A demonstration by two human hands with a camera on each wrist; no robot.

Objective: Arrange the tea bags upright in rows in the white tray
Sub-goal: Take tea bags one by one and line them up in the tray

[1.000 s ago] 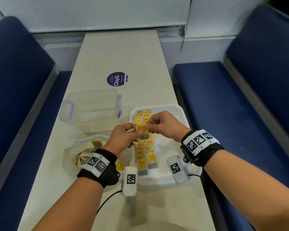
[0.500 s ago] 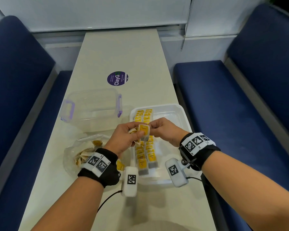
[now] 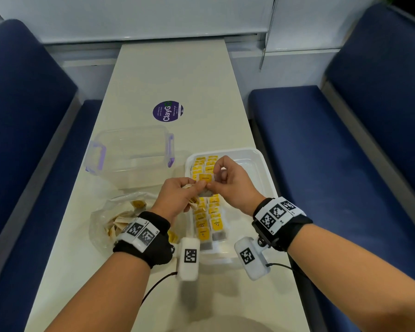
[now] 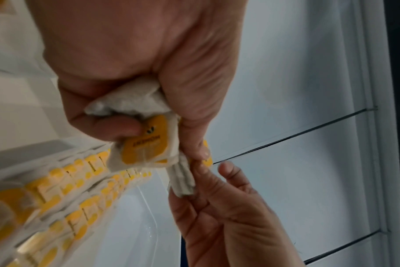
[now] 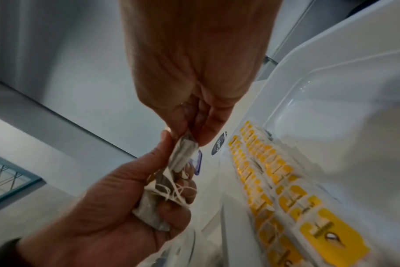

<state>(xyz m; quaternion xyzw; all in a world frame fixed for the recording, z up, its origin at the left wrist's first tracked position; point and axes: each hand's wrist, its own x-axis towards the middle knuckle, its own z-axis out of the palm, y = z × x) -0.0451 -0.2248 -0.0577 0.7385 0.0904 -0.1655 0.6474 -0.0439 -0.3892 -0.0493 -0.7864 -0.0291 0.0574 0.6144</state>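
The white tray (image 3: 261, 161) lies on the table's right side with two rows of yellow-tagged tea bags (image 3: 207, 219) standing in its left part. Above those rows my right hand (image 3: 212, 182) pinches a single tea bag (image 3: 205, 179) between thumb and fingers. My left hand (image 3: 197, 188) touches that same bag and grips a crumpled bundle of tea bags (image 4: 135, 106) in its palm. The right wrist view shows the pinched bag (image 5: 183, 153), the left hand's bundle (image 5: 158, 195) and the tray rows (image 5: 274, 180) beside them. The tray's right half (image 5: 331, 90) is bare.
A clear plastic box with purple latches (image 3: 130, 154) stands left of the tray. A plastic bag of loose tea bags (image 3: 120, 216) lies under my left wrist. A purple sticker (image 3: 167, 110) marks the table further back. Blue benches (image 3: 345, 144) flank the narrow table.
Both hands stay together over the tray's rows. My right hand has shifted slightly nearer and re-pinched the single tea bag, whose yellow tag now faces up. The left keeps its bundle.
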